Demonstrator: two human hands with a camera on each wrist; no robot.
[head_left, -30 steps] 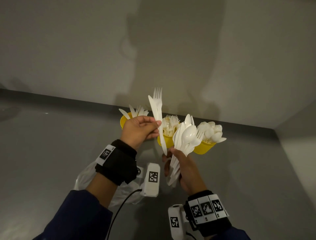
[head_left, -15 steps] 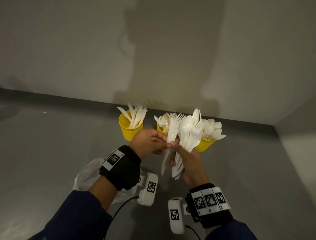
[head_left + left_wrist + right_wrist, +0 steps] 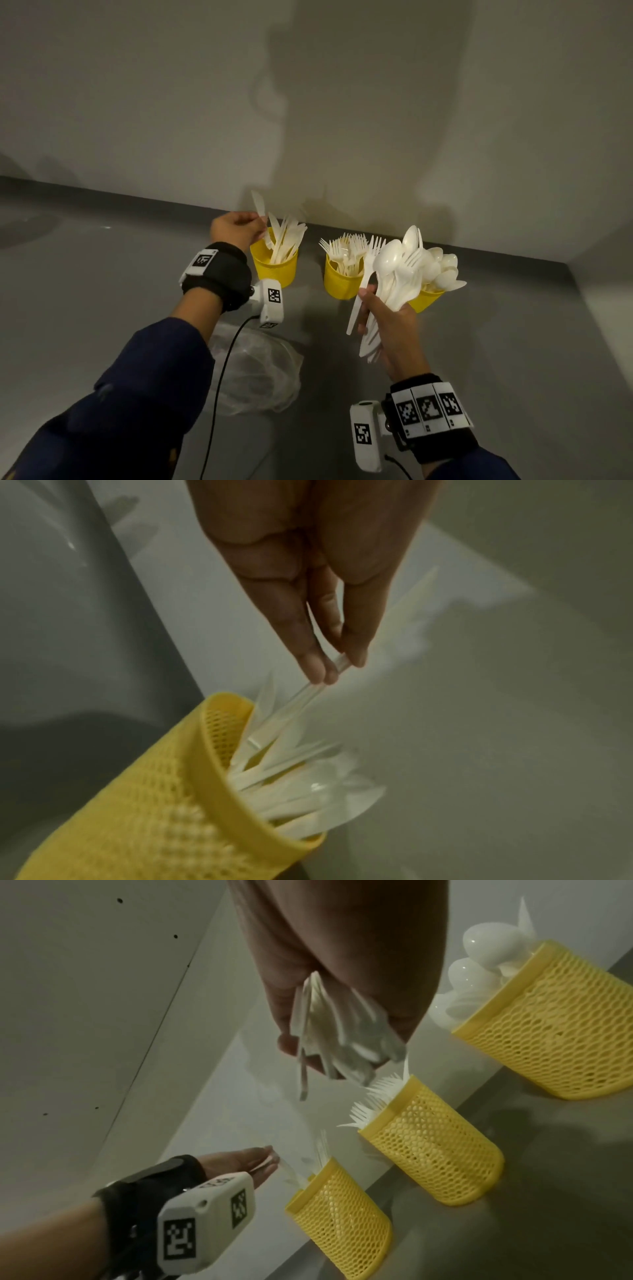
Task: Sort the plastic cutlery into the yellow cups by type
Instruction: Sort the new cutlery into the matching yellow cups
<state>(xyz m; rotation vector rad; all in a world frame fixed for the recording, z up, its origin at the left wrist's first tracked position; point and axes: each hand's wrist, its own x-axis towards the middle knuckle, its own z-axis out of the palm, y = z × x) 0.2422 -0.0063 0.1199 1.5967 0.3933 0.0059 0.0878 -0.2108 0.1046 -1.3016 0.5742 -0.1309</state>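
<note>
Three yellow mesh cups stand in a row by the wall: the left cup (image 3: 274, 270) holds knives, the middle cup (image 3: 339, 282) forks, the right cup (image 3: 426, 301) spoons. My left hand (image 3: 262, 226) pinches one white plastic knife (image 3: 258, 205) just above the knife cup (image 3: 178, 791), blade up and handle end pointing down at the rim. The pinch on the knife (image 3: 308, 693) shows clearly in the left wrist view. My right hand (image 3: 373, 308) grips a bundle of mixed forks and spoons (image 3: 394, 267) in front of the middle and right cups. In the right wrist view the bundle's handles (image 3: 342, 1042) stick out of the fist.
A crumpled clear plastic bag (image 3: 253, 370) lies on the grey counter (image 3: 85, 291) near me, under my left forearm. A pale wall (image 3: 308, 102) rises directly behind the cups, and a side wall (image 3: 609, 291) closes the counter at the right.
My left hand left the bundle at the centre and carried a knife leftward over the knife cup. My right hand still holds the bundle, a little lower and to the right.
</note>
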